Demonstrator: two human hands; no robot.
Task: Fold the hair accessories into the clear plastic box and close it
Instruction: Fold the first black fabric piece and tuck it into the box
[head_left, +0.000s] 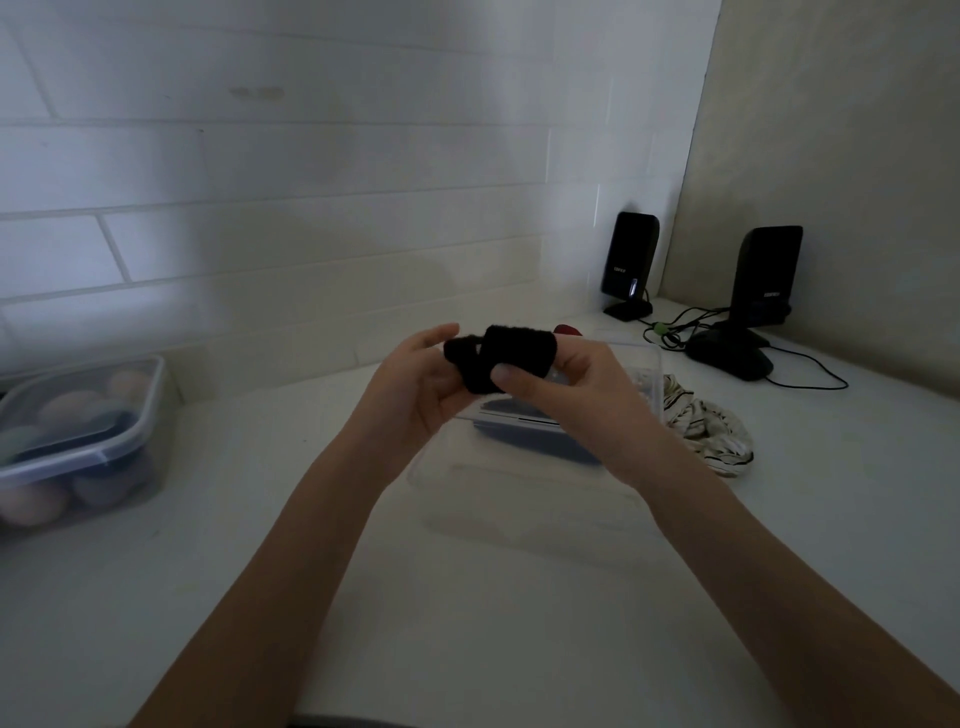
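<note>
Both my hands hold a black fabric hair band up over the clear plastic box. My right hand pinches its wide right part between thumb and fingers. My left hand grips its twisted left end. The open box stands on the white counter below the hands, and a dark blue item lies inside it. A white striped fabric accessory lies on the counter against the box's right side. Something red shows just behind my right hand.
A lidded clear container full of rounded pastel items stands at the left by the tiled wall. Two black speakers with trailing cables occupy the back right corner. White counter stretches in front of the box.
</note>
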